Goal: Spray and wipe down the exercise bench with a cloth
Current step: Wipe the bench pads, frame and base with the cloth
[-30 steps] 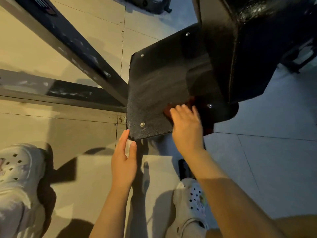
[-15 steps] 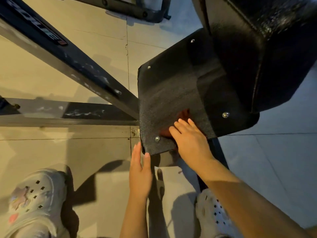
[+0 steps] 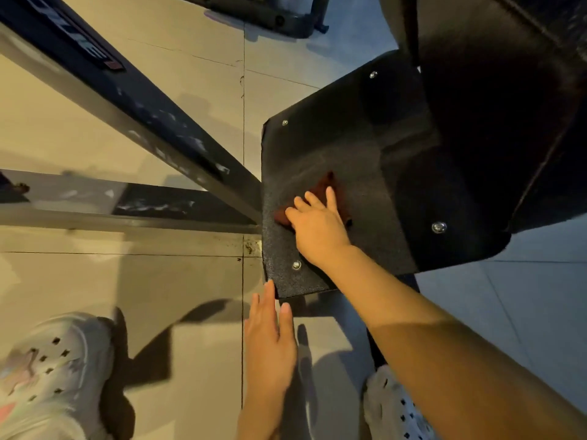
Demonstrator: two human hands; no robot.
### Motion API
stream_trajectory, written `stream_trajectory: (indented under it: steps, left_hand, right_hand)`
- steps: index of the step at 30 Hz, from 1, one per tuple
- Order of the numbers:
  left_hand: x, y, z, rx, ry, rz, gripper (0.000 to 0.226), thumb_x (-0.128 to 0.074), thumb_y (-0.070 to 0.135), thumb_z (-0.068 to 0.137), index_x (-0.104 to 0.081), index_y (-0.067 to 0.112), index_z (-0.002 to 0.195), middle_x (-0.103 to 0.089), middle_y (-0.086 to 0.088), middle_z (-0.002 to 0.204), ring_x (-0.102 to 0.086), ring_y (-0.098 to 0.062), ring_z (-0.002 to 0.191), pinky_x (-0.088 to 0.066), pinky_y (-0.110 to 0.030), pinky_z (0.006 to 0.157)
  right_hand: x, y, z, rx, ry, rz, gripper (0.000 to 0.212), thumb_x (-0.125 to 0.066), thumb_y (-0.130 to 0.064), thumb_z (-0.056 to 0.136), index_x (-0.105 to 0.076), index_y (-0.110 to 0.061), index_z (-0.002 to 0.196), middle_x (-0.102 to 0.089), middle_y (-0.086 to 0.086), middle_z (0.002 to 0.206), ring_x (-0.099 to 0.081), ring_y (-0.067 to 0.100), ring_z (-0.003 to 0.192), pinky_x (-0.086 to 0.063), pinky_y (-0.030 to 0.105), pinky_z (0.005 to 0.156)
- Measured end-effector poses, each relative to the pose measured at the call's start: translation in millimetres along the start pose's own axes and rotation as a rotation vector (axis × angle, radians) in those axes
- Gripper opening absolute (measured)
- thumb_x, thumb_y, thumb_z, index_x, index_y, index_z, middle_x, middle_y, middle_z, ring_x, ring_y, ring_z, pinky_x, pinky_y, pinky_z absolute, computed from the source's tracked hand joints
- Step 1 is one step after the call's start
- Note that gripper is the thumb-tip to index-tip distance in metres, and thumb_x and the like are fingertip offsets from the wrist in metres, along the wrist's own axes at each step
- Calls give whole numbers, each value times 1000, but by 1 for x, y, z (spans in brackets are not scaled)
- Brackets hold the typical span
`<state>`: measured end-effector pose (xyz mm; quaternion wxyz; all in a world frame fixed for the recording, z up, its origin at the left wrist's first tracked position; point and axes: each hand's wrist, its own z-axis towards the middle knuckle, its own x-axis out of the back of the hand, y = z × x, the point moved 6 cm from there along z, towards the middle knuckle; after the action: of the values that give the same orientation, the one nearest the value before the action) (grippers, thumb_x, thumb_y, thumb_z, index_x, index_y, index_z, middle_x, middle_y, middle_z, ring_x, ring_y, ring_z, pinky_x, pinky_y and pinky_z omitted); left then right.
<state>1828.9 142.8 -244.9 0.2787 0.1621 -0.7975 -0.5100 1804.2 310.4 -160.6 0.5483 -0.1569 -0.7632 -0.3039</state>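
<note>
Dark steel frame beams (image 3: 178, 144) meet the black textured plate (image 3: 317, 147) of the exercise bench, whose padded seat (image 3: 495, 90) overhangs it. The right hand (image 3: 317, 227) presses flat-fingered on a reddish cloth (image 3: 327, 188) there; the left hand (image 3: 270, 344) hovers open, holding nothing, by the plate's near corner. White clogs (image 3: 54, 373) stand on beige floor tiles (image 3: 190, 312).

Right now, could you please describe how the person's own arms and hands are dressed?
Both forearms are bare, with no sleeves in view. The left hand and the right hand wear no gloves, and I see no rings, watch or bracelets on fingers or wrists.
</note>
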Motion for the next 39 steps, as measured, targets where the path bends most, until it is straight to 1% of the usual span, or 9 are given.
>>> stream_trajectory:
  steps: [5,9,12,14,21,24,28,35,39]
  left_hand:
    - [4,7,11,54,164,-4,45,-37,35,102,-43,20,145,-41,-1,151,-32,-14,141,-21,-27,113]
    - [-1,25,20,53,160,-56,61,-30,46,89,-42,24,145,-41,4,150,-30,-13,142,-15,-41,121]
    - [-5,22,20,65,111,-70,60,-30,45,90,-39,26,146,-40,7,150,-23,-6,143,-9,-40,122]
    - [-1,17,17,65,112,-112,57,-34,45,91,-41,28,144,-42,7,149,-24,-2,139,-18,-44,120]
    - [50,26,21,185,295,-299,40,-45,22,102,-47,26,141,-51,4,142,-45,-8,127,-30,-19,100]
    - [74,32,23,226,353,-370,37,-47,21,101,-48,31,137,-59,2,124,-60,-11,96,-45,-12,83]
    - [93,45,18,265,346,-482,19,-48,28,100,-51,38,116,-58,-12,128,-57,-28,114,-46,-43,102]
    - [116,110,-33,366,-136,-583,54,-48,66,87,-67,20,109,-68,-6,105,-61,-25,100,-49,-40,85]
    - [166,153,-57,118,-206,-486,38,-59,48,85,-73,16,100,-71,-2,81,-63,-19,87,-47,-36,82]
  right_hand:
    - [-5,-16,13,129,-94,5,47,-44,-12,99,-40,-17,146,-32,8,155,-21,25,146,-5,46,121]
    - [44,87,15,-299,215,-100,37,-46,-14,95,-52,-12,131,-47,14,137,-38,31,131,-22,47,116]
    - [64,144,6,-613,288,-63,46,-52,-13,94,-42,-11,139,-37,17,148,-27,33,141,-15,48,117]
    - [57,139,12,-641,269,-61,50,-52,-15,95,-38,-12,144,-33,16,152,-21,32,145,-9,51,118]
    - [0,10,15,-94,99,93,44,-49,-12,94,-47,-17,138,-41,5,148,-25,22,144,-5,49,121]
    - [-19,-22,-6,22,-46,197,46,-48,-6,95,-45,-16,141,-43,4,149,-24,20,145,-1,41,121]
    - [-4,-26,-47,4,-148,399,38,-47,-6,98,-50,-18,134,-52,7,138,-37,24,136,-12,34,118]
    - [83,-49,-158,478,565,445,51,-68,-2,76,-56,-10,125,-66,12,123,-60,30,119,-30,55,107]
    - [136,-61,-196,626,761,389,36,-49,-15,89,-65,-9,121,-64,11,128,-56,27,125,-32,45,112]
